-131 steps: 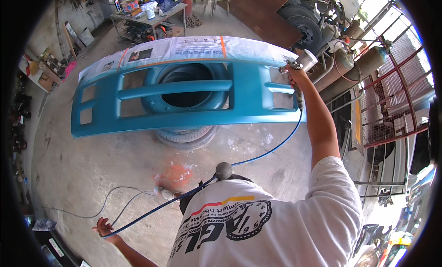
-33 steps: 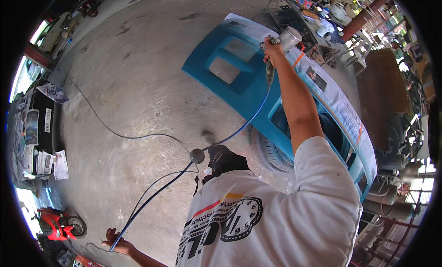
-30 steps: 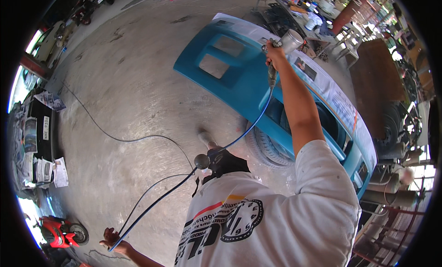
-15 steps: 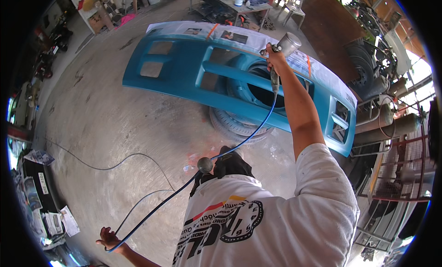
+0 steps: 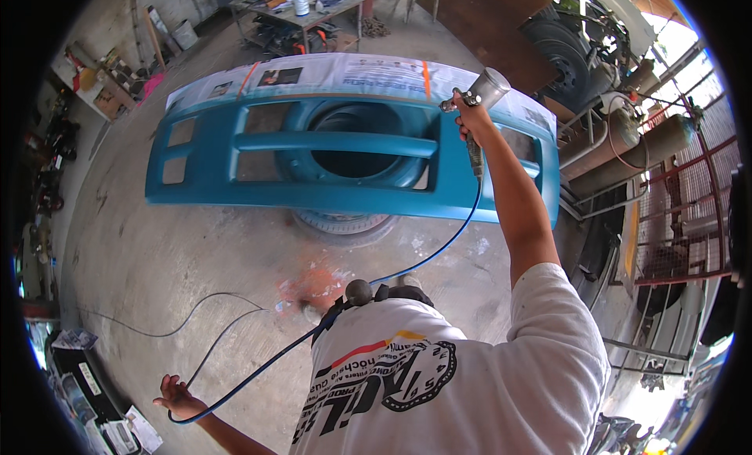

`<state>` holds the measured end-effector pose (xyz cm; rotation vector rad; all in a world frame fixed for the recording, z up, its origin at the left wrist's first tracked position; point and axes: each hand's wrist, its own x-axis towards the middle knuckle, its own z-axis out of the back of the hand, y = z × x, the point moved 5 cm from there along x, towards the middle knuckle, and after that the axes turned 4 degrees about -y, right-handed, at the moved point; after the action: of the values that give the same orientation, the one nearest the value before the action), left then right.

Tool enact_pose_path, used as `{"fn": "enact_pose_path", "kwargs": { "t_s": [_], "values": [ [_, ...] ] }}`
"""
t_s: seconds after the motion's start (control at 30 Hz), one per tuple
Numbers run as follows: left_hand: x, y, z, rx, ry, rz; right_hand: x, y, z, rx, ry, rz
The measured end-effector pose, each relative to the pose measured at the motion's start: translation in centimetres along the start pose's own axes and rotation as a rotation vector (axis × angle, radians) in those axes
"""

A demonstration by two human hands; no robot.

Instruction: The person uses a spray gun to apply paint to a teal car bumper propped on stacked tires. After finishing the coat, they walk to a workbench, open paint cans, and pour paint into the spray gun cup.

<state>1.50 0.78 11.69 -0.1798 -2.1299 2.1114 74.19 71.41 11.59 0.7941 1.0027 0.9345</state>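
My right hand (image 5: 475,115) is wrapped round the handle of a spray gun (image 5: 471,102) with a silver cup (image 5: 490,87). I hold it above the right part of a teal bumper (image 5: 329,196), a little apart from it. From the handle a blue air hose (image 5: 439,250) runs down past my waist to my left hand (image 5: 180,400). That hand is low at the left, its fingers apart, with the hose looped round it near the wrist. Printed paper (image 5: 321,72), held by orange tape strips (image 5: 428,79), covers the bumper's far edge.
Beneath the bumper lie tyres (image 5: 345,224), one showing teal through its openings. A cluttered table (image 5: 329,14) stands at the back. Gas cylinders (image 5: 611,145) and a red mesh rack (image 5: 677,228) are at the right. More hose (image 5: 188,318) trails across the concrete floor.
My view has turned, so the bumper now lies further left and more level. The spray gun has moved right along the bumper. My left hand stays low with the hose looped round it.
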Motion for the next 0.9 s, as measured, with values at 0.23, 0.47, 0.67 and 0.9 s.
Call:
{"fn": "enact_pose_path", "kwargs": {
  "t_s": [0.23,0.47,0.67,0.9],
  "values": [
    [-8.8,1.3,-9.4,0.165,0.050,0.011,5.2,-7.2,18.5,0.028,-0.086,-0.045],
    [-18.8,-1.7,-17.1,0.244,0.057,-0.122,8.6,-13.1,34.6,-0.099,-0.241,-0.059],
    [-23.5,-3.3,-19.2,0.300,0.123,-0.205,11.7,-18.0,45.0,-0.127,-0.396,-0.091],
    [-25.8,-2.6,-22.1,0.307,0.207,-0.211,14.0,-22.7,57.9,-0.158,-0.598,-0.146]
  ]
}}
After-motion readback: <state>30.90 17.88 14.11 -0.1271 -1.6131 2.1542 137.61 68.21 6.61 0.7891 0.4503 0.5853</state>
